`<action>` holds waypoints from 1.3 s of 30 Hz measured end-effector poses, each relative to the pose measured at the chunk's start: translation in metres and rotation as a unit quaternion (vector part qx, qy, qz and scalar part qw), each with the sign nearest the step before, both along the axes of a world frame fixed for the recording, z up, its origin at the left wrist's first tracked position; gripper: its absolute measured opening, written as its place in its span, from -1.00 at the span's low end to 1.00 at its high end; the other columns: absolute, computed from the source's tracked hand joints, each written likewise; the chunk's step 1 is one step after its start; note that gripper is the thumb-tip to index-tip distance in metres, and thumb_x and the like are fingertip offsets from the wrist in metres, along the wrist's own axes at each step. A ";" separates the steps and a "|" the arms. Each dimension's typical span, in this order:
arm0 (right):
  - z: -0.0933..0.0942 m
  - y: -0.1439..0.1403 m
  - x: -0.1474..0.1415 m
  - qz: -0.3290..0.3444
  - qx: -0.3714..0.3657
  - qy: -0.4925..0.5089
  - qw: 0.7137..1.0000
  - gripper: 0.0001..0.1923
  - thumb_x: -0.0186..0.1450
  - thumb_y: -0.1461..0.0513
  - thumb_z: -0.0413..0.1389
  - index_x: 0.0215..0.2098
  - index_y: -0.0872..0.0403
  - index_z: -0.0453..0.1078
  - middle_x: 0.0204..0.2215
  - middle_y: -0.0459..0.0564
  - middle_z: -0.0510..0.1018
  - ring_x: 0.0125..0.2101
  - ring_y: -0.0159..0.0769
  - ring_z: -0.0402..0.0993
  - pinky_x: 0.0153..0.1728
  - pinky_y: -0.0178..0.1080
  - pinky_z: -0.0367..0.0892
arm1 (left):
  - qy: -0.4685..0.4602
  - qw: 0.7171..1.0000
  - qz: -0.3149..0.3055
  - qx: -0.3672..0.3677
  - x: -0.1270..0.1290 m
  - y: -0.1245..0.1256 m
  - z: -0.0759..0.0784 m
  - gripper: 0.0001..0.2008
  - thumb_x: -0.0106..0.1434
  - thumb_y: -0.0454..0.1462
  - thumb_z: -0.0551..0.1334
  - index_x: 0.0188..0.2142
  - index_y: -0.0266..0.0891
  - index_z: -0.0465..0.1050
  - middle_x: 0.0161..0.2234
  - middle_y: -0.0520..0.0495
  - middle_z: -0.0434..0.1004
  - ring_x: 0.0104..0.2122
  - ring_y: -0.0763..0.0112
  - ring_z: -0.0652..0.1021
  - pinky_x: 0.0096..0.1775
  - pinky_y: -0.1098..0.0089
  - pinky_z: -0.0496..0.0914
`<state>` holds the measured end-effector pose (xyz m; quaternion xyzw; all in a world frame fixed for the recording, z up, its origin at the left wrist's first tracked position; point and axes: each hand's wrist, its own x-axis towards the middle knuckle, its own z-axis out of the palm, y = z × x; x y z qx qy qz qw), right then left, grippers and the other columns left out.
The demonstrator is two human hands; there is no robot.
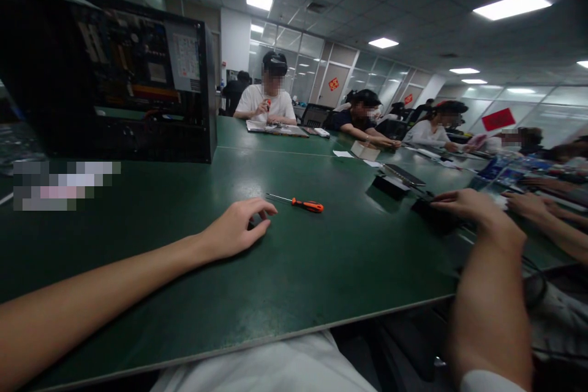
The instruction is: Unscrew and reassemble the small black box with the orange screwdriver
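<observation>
My left hand (248, 223) rests on the green tabletop, its fingers loosely curved and a gap between thumb and fingers; it holds nothing. Just beyond its fingertips lies a screwdriver (309, 204) with an orange and black handle, its thin metal shaft pointing left. Off to the right, my right hand (475, 211) reaches over the table with its fingers bent down onto a dark, box-like object (436, 215). That object is blurred and partly hidden by the hand, so its kind is unclear. A black block with a pale top (390, 186) stands just left of it.
An open computer case (209, 98) with exposed boards stands at the left. Across the green table (285, 282), a person (271, 98) works at a flat panel (278, 128). A flat dark device (404, 174) and a small open box (365, 150) lie beyond. A neighbour's hand (528, 203) is at far right.
</observation>
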<state>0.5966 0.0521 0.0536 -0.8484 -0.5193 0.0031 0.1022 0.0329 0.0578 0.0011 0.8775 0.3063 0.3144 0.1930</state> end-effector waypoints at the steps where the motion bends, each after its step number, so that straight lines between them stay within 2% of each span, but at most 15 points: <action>1: -0.001 0.001 0.002 0.002 0.000 0.007 1.000 -0.83 0.15 0.17 0.24 -0.35 0.09 0.63 -0.25 0.17 0.70 -0.27 -0.01 0.62 -0.27 -0.17 0.39 | 0.000 1.000 -0.001 0.003 0.000 0.000 0.000 -0.78 0.35 -0.25 0.20 -0.05 -0.21 0.51 -0.08 -0.12 0.59 -0.24 0.31 0.58 -0.15 0.34 0.46; 9: -0.007 0.004 0.018 -0.003 0.000 0.022 1.000 -0.82 0.10 0.20 0.23 -0.36 0.09 0.62 -0.24 0.15 0.70 -0.22 -0.01 0.63 -0.18 -0.15 0.41 | 0.005 1.000 -0.009 0.005 0.000 0.000 -0.001 -0.80 0.36 -0.26 0.19 -0.07 -0.23 0.51 -0.11 -0.12 0.59 -0.25 0.33 0.57 -0.18 0.35 0.45; 14: -0.010 0.007 0.025 0.000 -0.005 0.025 1.000 -0.84 0.12 0.24 0.21 -0.35 0.09 0.62 -0.25 0.19 0.69 -0.26 -0.03 0.62 -0.22 -0.16 0.41 | 0.002 1.000 -0.015 0.003 0.000 0.000 -0.001 -0.80 0.36 -0.26 0.18 -0.09 -0.23 0.52 -0.14 -0.12 0.60 -0.27 0.33 0.56 -0.17 0.33 0.44; 18: -0.013 0.012 0.029 -0.002 -0.014 0.028 1.000 -0.83 0.13 0.27 0.22 -0.32 0.12 0.63 -0.24 0.21 0.68 -0.26 -0.05 0.62 -0.24 -0.18 0.41 | 0.003 1.000 -0.021 0.006 0.000 0.001 -0.002 -0.80 0.36 -0.26 0.18 -0.10 -0.23 0.53 -0.15 -0.13 0.59 -0.27 0.33 0.56 -0.17 0.33 0.44; 24: -0.014 0.015 0.034 -0.003 -0.029 0.049 0.998 -0.76 0.17 0.29 0.22 -0.20 0.14 0.64 -0.16 0.22 0.67 -0.19 -0.04 0.61 -0.17 -0.18 0.40 | 0.008 0.999 -0.041 0.020 -0.001 0.002 -0.003 -0.83 0.35 -0.32 0.17 -0.15 -0.23 0.54 -0.14 -0.11 0.58 -0.24 0.34 0.56 -0.15 0.35 0.41; 30: -0.004 0.019 0.032 -0.005 -0.053 0.081 0.995 -0.80 0.20 0.28 0.21 -0.25 0.15 0.64 -0.28 0.20 0.68 -0.34 -0.11 0.60 -0.26 -0.20 0.40 | 0.003 0.998 -0.048 0.029 0.000 0.003 -0.003 -0.84 0.34 -0.34 0.18 -0.19 -0.22 0.56 -0.15 -0.10 0.59 -0.23 0.33 0.57 -0.12 0.35 0.41; 34: -0.003 0.018 0.028 -0.012 -0.037 0.070 0.997 -0.78 0.20 0.20 0.24 -0.26 0.15 0.65 -0.24 0.23 0.67 -0.33 -0.10 0.58 -0.29 -0.19 0.38 | 0.011 0.998 -0.054 0.034 0.001 0.003 -0.003 -0.84 0.35 -0.35 0.17 -0.20 -0.23 0.55 -0.15 -0.10 0.59 -0.20 0.33 0.57 -0.09 0.36 0.41; 36: -0.008 0.017 0.026 -0.011 -0.019 0.063 0.998 -0.78 0.22 0.17 0.22 -0.25 0.12 0.65 -0.20 0.21 0.67 -0.32 -0.13 0.58 -0.31 -0.21 0.36 | 0.014 0.998 -0.054 0.036 0.001 0.004 -0.003 -0.84 0.35 -0.36 0.17 -0.20 -0.23 0.54 -0.15 -0.10 0.59 -0.21 0.34 0.57 -0.10 0.37 0.41; 39: -0.017 0.021 0.023 -0.033 0.008 0.042 0.999 -0.78 0.22 0.16 0.21 -0.27 0.11 0.64 -0.25 0.18 0.67 -0.35 -0.13 0.56 -0.34 -0.22 0.35 | 0.017 0.997 -0.056 0.040 0.000 0.004 -0.004 -0.85 0.35 -0.37 0.17 -0.20 -0.23 0.54 -0.15 -0.10 0.59 -0.20 0.34 0.57 -0.09 0.37 0.41</action>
